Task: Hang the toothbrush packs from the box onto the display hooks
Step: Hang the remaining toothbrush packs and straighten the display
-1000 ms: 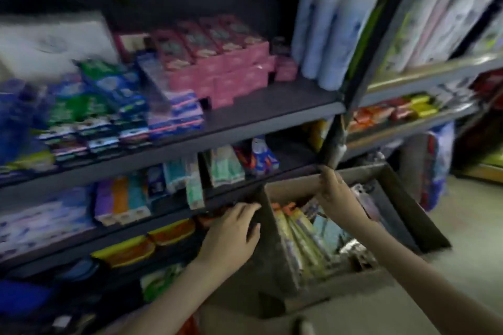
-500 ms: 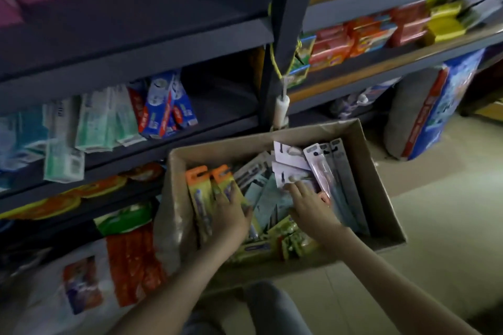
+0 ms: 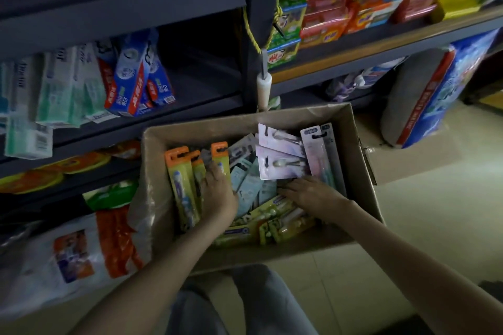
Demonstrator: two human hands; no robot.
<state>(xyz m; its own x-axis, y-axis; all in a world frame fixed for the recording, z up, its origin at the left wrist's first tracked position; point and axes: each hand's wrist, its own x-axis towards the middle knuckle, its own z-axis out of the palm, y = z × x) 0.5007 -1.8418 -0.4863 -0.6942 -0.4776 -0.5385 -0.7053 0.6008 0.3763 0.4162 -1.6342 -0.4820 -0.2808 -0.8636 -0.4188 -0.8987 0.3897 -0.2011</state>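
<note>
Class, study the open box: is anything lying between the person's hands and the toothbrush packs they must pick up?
Nothing visible. The box is open, and the left hand and right hand both lie inside it, touching the toothbrush packs. No display hooks show, so that path cannot be judged.

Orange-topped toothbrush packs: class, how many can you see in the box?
3, at the left of the cardboard box: leftmost pack, middle pack beside it, third pack by the left hand. Others may be hidden.
</note>
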